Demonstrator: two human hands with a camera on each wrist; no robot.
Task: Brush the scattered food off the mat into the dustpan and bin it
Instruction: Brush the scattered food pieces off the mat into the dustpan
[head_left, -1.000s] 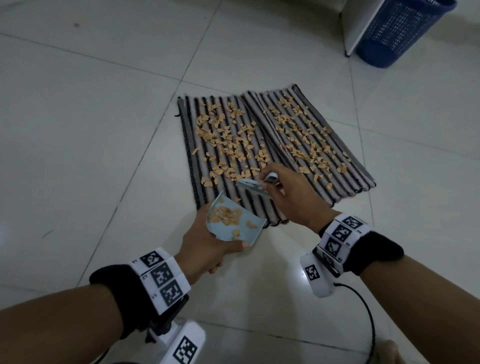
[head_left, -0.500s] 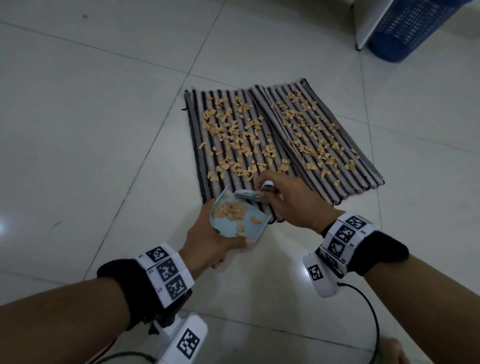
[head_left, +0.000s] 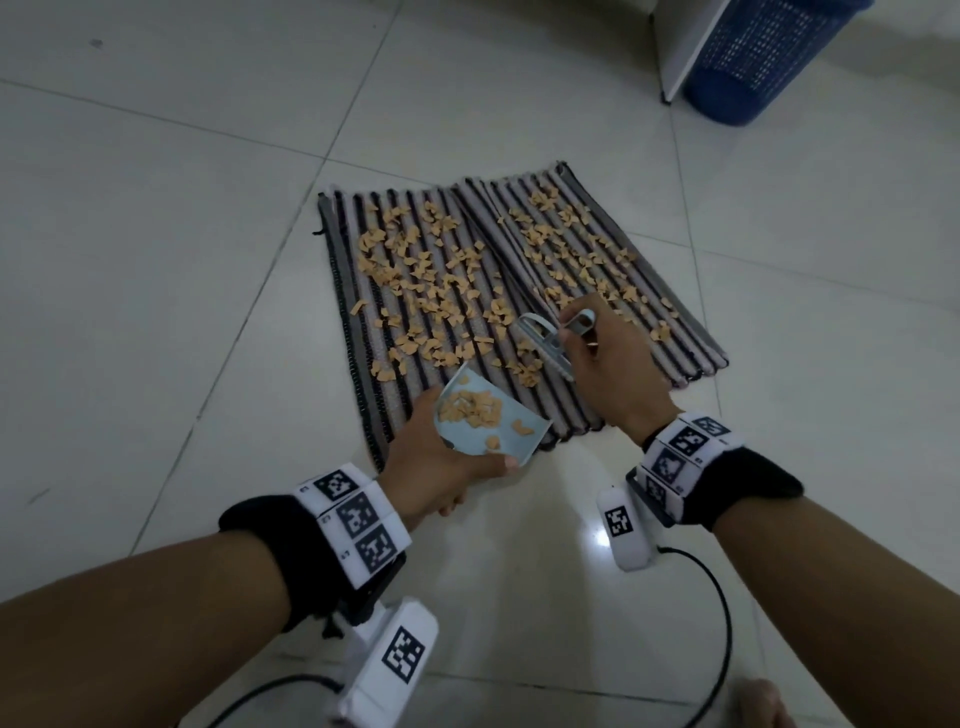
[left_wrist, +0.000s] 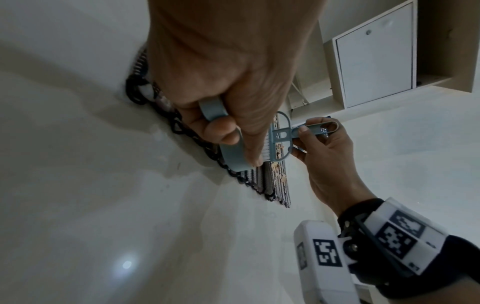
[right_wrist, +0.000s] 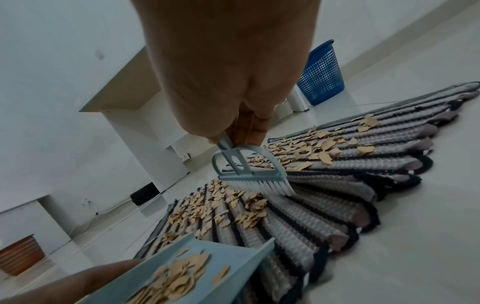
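Observation:
A grey and black striped mat (head_left: 685, 332) (right_wrist: 324, 205) lies on the tiled floor, strewn with several tan food flakes (head_left: 431, 291) (right_wrist: 202, 207). My left hand (head_left: 436, 467) (left_wrist: 223, 86) grips a small pale blue dustpan (head_left: 506, 423) (right_wrist: 249, 259) (left_wrist: 232, 153) at the mat's near edge; flakes lie in it. My right hand (head_left: 608, 364) (left_wrist: 327, 156) pinches the handle of a pale blue brush (head_left: 543, 340) (right_wrist: 249, 170) (left_wrist: 281, 137). Its white bristles stand on the mat just beyond the dustpan, beside a cluster of flakes.
A blue mesh bin (head_left: 758, 62) (right_wrist: 320, 76) stands at the far right beside a white cabinet (head_left: 685, 41) (left_wrist: 374, 67). Pale floor tiles (head_left: 156, 260) surround the mat. A black cable (head_left: 722, 623) trails from my right wrist.
My right hand has carried the brush away from the dustpan's mouth, farther up the mat. The dustpan has stayed at the near edge with its flakes.

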